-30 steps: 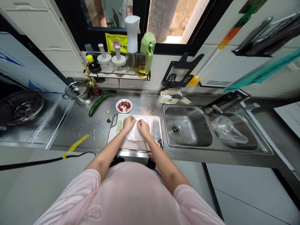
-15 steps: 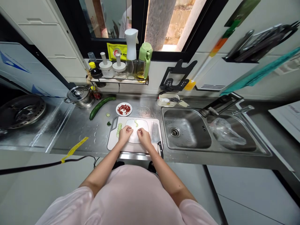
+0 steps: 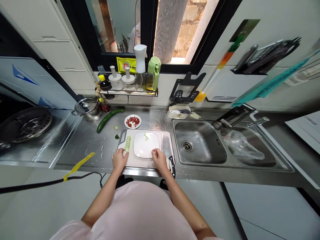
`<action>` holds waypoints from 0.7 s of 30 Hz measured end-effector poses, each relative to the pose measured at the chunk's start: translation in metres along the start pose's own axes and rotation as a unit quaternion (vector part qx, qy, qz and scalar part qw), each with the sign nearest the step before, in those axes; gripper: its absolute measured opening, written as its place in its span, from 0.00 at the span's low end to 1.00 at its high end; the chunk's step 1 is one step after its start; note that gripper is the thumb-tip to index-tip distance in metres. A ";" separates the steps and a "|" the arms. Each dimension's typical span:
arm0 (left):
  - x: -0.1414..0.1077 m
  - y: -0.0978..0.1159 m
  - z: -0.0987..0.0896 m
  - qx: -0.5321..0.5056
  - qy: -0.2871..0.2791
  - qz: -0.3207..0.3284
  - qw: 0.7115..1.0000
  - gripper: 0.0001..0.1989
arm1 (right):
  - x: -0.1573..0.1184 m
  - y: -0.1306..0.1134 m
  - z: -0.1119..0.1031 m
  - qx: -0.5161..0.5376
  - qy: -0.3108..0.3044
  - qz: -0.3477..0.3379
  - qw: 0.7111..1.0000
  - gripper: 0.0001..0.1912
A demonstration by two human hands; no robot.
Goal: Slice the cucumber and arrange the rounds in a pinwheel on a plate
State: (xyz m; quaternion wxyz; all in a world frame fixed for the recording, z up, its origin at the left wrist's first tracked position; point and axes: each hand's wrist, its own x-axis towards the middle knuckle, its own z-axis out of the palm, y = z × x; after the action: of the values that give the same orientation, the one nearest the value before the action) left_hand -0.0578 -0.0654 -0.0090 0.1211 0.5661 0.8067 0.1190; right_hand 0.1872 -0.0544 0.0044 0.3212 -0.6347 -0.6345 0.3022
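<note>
My left hand [image 3: 120,160] is at the near end of a row of thin cucumber slices [image 3: 127,143], thumb and forefinger slightly apart beside the last slice. At the plate's right edge is my right hand [image 3: 160,160], its fingers curled and pinched; anything between them is too small to make out. A white squarish plate [image 3: 146,150] rests on the pale cutting board [image 3: 130,161]. Toward its far edge lie a few curved cucumber slices [image 3: 146,136]. To the right on the board lies a cleaver [image 3: 166,144], its black handle toward me.
A whole cucumber [image 3: 108,119], a plate of chopped red pieces [image 3: 133,121] and a lidded pot [image 3: 87,108] stand behind on the left. Cucumber scraps [image 3: 116,136] lie left of the board. A double sink [image 3: 200,140] is on the right; a seasoning shelf [image 3: 128,92] hangs above.
My left hand has moved left and nearer me, from the plate to the cucumber row. My right hand has shifted right to the plate's edge. The view has tilted slightly upward.
</note>
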 end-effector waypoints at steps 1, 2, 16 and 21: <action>0.000 -0.001 0.002 0.003 -0.003 0.000 1.000 0.14 | -0.001 0.000 0.000 0.004 0.001 -0.002 1.000 0.13; 0.000 -0.002 0.003 0.004 -0.006 0.001 1.000 0.13 | -0.001 0.000 -0.001 0.005 0.002 -0.003 1.000 0.13; 0.014 -0.003 0.008 -0.020 -0.002 -0.021 1.000 0.11 | -0.003 0.001 -0.005 0.011 0.007 0.004 1.000 0.13; 0.013 -0.004 0.012 -0.043 0.012 -0.019 0.999 0.10 | -0.003 0.003 -0.005 0.025 0.013 -0.004 1.000 0.13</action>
State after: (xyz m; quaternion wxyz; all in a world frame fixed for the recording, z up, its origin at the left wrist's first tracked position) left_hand -0.0619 -0.0535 -0.0224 0.1376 0.5433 0.8130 0.1582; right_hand 0.1931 -0.0573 0.0046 0.3466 -0.6275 -0.6253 0.3086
